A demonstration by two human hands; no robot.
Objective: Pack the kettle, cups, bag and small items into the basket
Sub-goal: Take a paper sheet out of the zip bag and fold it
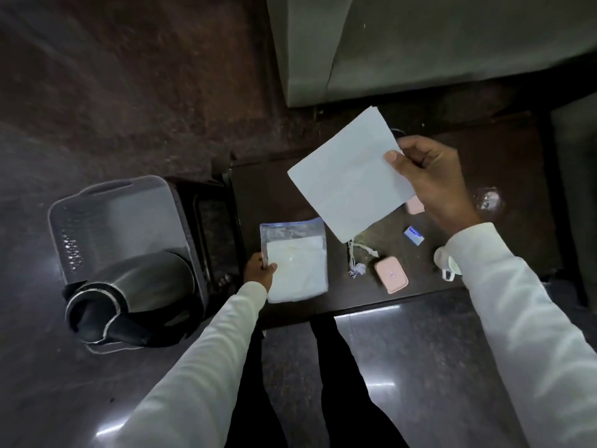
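A grey plastic basket [97,215] stands on the floor at the left, with a steel kettle [135,295] with a black handle lying inside it. My left hand [260,273] grips the left edge of a clear zip bag [295,260] holding something white, low over the dark table [504,163]. My right hand [429,176] holds a white cloth drawstring bag [349,176] up above the table, its cords dangling. On the table lie a pink case [391,274], a second pink case [415,205], a small blue packet [413,235] and a white cup [444,263] partly behind my right sleeve.
A glass object [489,198] sits on the table's right side. A dark stand [213,227] is between the basket and the table. A pale bed or cushion edge [420,43] lies beyond the table. My legs [323,383] stand on the glossy floor.
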